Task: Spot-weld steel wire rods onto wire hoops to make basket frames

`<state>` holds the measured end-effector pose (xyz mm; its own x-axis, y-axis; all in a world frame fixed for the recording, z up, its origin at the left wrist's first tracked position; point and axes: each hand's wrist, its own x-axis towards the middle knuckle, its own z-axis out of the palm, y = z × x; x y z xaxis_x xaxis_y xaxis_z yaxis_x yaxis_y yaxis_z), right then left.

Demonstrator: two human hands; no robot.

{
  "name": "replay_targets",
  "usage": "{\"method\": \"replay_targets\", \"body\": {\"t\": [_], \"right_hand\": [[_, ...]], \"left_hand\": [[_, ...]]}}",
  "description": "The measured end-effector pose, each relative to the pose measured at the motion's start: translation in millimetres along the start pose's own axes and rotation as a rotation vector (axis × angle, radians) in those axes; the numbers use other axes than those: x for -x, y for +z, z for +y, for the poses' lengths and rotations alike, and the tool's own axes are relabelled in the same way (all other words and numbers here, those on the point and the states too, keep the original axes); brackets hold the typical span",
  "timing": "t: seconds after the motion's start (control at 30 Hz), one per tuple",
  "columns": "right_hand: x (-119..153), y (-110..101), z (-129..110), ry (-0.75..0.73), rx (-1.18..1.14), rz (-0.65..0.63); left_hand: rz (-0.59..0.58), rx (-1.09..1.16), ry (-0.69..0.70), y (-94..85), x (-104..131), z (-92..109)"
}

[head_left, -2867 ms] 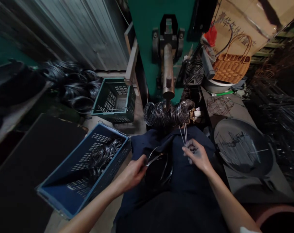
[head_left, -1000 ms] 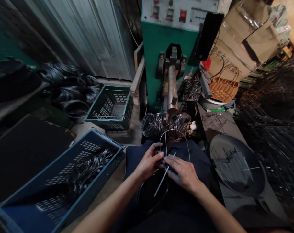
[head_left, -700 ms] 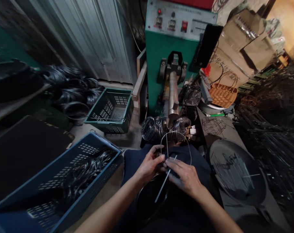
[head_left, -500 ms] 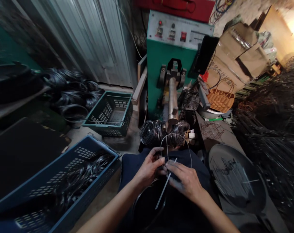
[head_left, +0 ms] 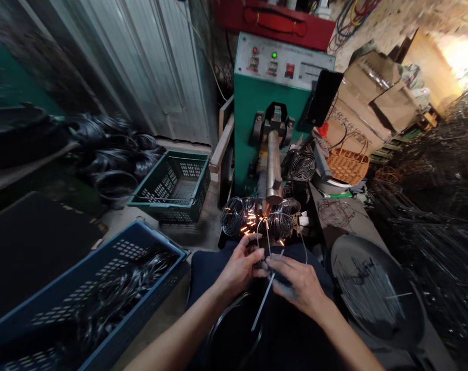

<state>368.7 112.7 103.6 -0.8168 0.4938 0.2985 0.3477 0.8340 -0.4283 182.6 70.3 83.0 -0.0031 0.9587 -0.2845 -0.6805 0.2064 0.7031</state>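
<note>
My left hand (head_left: 239, 263) is closed, thumb and fingers pinching the left side of a bent wire hoop (head_left: 257, 237). From the right, my right hand (head_left: 299, 283) is closed on a straight wire (head_left: 268, 241) that reaches up to the hoop's top. A loose metal rod (head_left: 262, 306) slants down beneath my right fingers; whether they grip it too I cannot tell. Both wires meet just under the electrode tips of a green spot welder (head_left: 273, 170), where orange sparks (head_left: 250, 221) fly out. My fingertips hide the wires' lower ends.
Wire coils (head_left: 234, 215) sit behind the hands, below the electrodes. On the left are a blue crate (head_left: 156, 232) of wire pieces and a green crate (head_left: 168, 205). A dark pan (head_left: 377, 283) holding short rods stands at right, with a wicker basket (head_left: 348, 164) beyond it.
Sparks now burst at the hoop's top, and a green lamp has lit on the welder's panel. My hands keep the same grip, while the whole view has shifted slightly.
</note>
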Motion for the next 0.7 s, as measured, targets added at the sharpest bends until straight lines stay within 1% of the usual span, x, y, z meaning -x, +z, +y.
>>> {"method": "replay_targets", "body": {"t": [0.1, 0.17, 0.2, 0.3, 0.4, 0.5, 0.6, 0.7], "right_hand": [[2, 2, 1, 0.024, 0.042, -0.035], [-1, 4, 4, 0.024, 0.078, -0.013], [-4, 5, 8, 0.019, 0.107, 0.018], [-24, 1, 25, 0.018, 0.231, 0.096], [-51, -7, 47, 0.023, 0.313, 0.098], [-71, -14, 65, 0.022, 0.343, 0.108], [-81, -16, 73, 0.044, 0.357, 0.122], [-85, -15, 77, 0.053, 0.356, 0.117]], "left_hand": [[0.026, -0.066, 0.016, -2.2, -1, 1], [0.048, -0.111, 0.025, -4.2, -7, 6], [0.06, -0.123, 0.035, -5.2, -12, 10], [0.099, -0.14, 0.084, -7.6, -39, 27], [0.117, -0.148, 0.143, -9.8, -73, 46], [0.111, -0.147, 0.195, -12.9, -100, 59], [0.108, -0.148, 0.231, -16.9, -115, 63], [0.107, -0.144, 0.248, -20.8, -123, 65]]}}
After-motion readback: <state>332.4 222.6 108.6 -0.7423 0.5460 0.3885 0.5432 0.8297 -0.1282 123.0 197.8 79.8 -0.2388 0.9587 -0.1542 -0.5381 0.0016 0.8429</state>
